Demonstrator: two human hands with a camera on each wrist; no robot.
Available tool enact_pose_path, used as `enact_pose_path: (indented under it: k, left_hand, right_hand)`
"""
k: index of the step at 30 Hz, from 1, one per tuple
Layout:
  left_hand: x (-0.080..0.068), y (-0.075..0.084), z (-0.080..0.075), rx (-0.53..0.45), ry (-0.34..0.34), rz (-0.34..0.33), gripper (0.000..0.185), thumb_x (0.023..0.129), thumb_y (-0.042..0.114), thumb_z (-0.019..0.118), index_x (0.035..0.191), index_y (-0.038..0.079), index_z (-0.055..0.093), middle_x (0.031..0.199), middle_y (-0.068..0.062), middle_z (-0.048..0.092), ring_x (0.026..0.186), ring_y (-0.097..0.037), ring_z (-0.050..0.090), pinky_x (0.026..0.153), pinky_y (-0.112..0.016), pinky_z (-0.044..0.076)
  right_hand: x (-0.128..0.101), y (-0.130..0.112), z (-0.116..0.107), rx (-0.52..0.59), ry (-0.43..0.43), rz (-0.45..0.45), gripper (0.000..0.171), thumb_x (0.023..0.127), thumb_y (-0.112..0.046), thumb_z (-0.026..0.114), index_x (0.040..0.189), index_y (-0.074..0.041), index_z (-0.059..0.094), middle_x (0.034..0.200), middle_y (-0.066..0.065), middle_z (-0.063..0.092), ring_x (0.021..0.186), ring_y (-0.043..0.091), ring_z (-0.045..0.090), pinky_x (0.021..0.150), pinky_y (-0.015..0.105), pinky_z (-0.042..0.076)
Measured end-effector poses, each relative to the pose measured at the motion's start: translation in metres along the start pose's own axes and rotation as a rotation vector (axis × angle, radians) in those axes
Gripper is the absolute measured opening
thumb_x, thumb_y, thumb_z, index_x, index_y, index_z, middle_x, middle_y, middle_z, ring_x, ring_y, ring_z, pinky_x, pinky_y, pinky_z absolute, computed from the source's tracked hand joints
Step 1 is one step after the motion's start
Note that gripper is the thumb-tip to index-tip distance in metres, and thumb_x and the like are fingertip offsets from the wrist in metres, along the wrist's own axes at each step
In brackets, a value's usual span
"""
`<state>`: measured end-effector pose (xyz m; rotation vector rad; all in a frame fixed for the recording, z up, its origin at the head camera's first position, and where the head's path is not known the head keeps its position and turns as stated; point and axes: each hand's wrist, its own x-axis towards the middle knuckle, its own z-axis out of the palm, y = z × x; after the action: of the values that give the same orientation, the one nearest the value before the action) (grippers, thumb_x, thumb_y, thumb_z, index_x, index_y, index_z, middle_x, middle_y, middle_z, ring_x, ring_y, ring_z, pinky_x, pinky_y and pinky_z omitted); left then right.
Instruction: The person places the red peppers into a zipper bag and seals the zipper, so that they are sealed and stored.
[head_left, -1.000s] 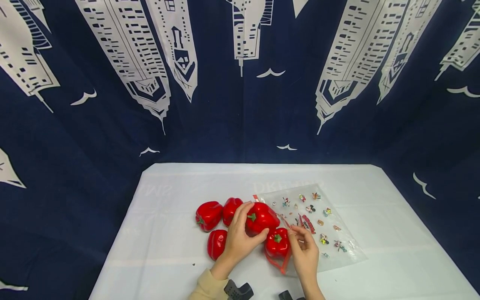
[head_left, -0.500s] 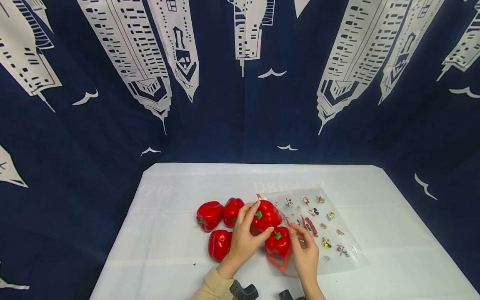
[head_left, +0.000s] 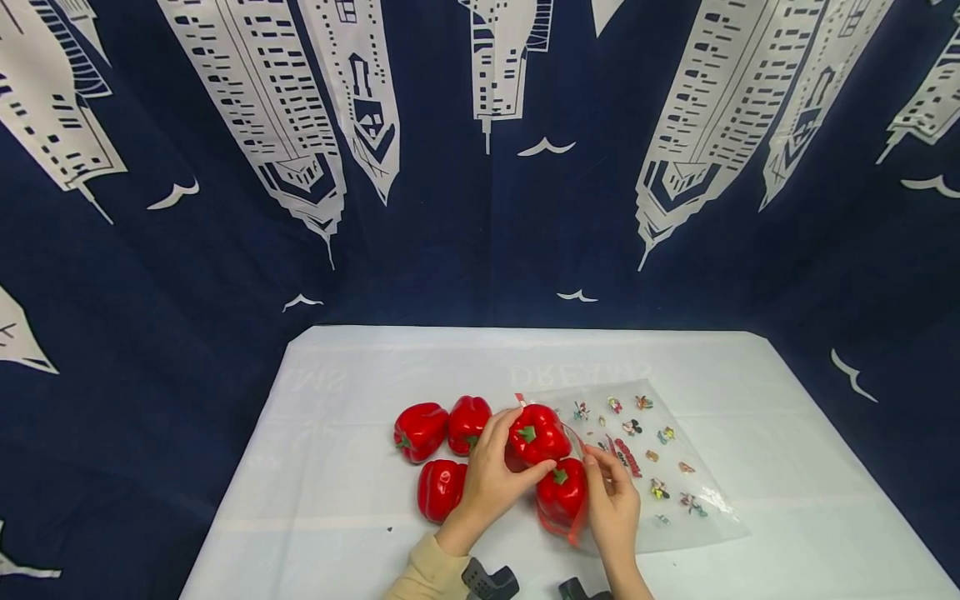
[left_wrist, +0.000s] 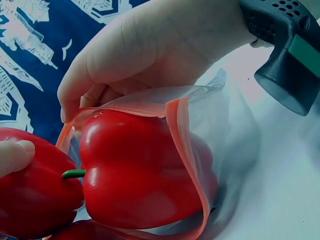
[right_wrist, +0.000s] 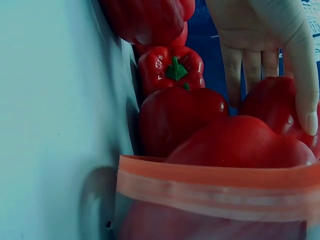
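My left hand [head_left: 498, 475] grips a glossy red bell pepper [head_left: 538, 435], fingers on its far side and thumb at its near side. That held pepper [left_wrist: 32, 195] is at the bag's mouth in the left wrist view, beside a second red bell pepper [left_wrist: 135, 170] inside the orange-edged opening. My right hand [head_left: 615, 500] pinches the orange rim of a clear zip bag [head_left: 697, 500] printed with small cartoon figures. In the right wrist view the orange rim [right_wrist: 215, 175] crosses in front of the bagged pepper, and the left thumb presses on the held one.
More red bell peppers lie left of the hands: one at far left [head_left: 420, 432], one behind the left hand [head_left: 468, 423] and one nearer [head_left: 441, 492]. All rest on a white-covered table [head_left: 315, 517]. A navy cloth [head_left: 420, 250] with white building prints hangs behind.
My left hand has moved right with its pepper, closer to the bag's mouth. The bag has slid slightly right, and my right hand has kept its pinch on the rim.
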<state>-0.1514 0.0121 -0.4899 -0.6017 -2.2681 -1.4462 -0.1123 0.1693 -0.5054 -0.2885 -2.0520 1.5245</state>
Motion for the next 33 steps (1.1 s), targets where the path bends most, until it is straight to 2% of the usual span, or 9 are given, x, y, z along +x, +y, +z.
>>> enact_pose_path:
  k: [3,7,9,15,21,28,33]
  left_hand:
    - [0.000,0.002,-0.001,-0.001,-0.008,-0.006,0.069,0.077,0.036,0.076,0.133,0.011,0.044,0.129,-0.001,0.050,0.115,-0.017,0.051,0.088,-0.041,0.050]
    - [-0.001,0.003,-0.002,-0.010,-0.011,-0.012,0.068,0.076,0.035,0.076,0.132,0.012,0.045,0.128,-0.001,0.050,0.114,-0.017,0.051,0.087,-0.040,0.050]
    - [-0.001,0.004,-0.002,-0.010,-0.012,-0.011,0.068,0.076,0.035,0.077,0.132,0.012,0.046,0.128,-0.001,0.050,0.113,-0.017,0.051,0.087,-0.040,0.050]
    - [-0.002,0.003,-0.001,-0.014,-0.012,-0.004,0.068,0.076,0.034,0.077,0.132,0.013,0.045,0.129,0.000,0.049,0.115,-0.016,0.050,0.088,-0.041,0.049]
    - [-0.002,0.002,0.001,0.001,0.015,-0.001,0.069,0.077,0.032,0.076,0.134,0.012,0.043,0.132,-0.003,0.047,0.117,-0.019,0.049,0.091,-0.045,0.047]
    - [-0.001,0.002,0.002,-0.022,0.030,-0.007,0.069,0.075,0.030,0.078,0.133,0.011,0.044,0.132,-0.004,0.047,0.118,-0.018,0.049,0.091,-0.046,0.047]
    - [-0.001,0.002,0.002,-0.006,0.027,0.005,0.068,0.077,0.031,0.076,0.133,0.011,0.044,0.131,-0.004,0.048,0.116,-0.019,0.050,0.090,-0.045,0.047]
  right_hand:
    - [0.000,-0.002,-0.001,-0.007,-0.003,0.012,0.017,0.092,-0.007,0.058,0.105,0.000,0.067,0.094,0.012,0.065,0.071,0.003,0.054,0.056,0.011,0.045]
    - [-0.003,-0.026,-0.003,-0.027,-0.011,0.019,0.018,0.092,-0.002,0.056,0.105,0.006,0.065,0.096,0.017,0.065,0.073,0.002,0.054,0.059,0.009,0.045]
    - [-0.003,-0.029,-0.004,-0.034,-0.015,0.021,0.018,0.092,-0.001,0.055,0.106,0.006,0.065,0.097,0.018,0.065,0.075,0.002,0.055,0.061,0.009,0.045]
    - [0.002,-0.006,-0.004,-0.059,-0.034,0.024,0.020,0.094,-0.008,0.055,0.110,-0.001,0.066,0.097,0.013,0.066,0.076,0.000,0.055,0.063,0.010,0.046]
    - [0.003,-0.006,-0.004,-0.091,-0.074,0.021,0.023,0.092,-0.003,0.054,0.112,0.000,0.065,0.098,0.013,0.065,0.078,0.001,0.055,0.064,0.011,0.046]
    - [0.006,-0.007,-0.004,-0.149,-0.097,0.067,0.030,0.087,0.002,0.051,0.114,-0.001,0.064,0.098,0.011,0.063,0.079,0.006,0.054,0.064,0.012,0.047]
    - [0.007,-0.008,-0.005,-0.139,-0.109,0.058,0.025,0.087,0.000,0.057,0.111,0.000,0.066,0.089,0.009,0.060,0.073,0.008,0.052,0.059,0.013,0.047]
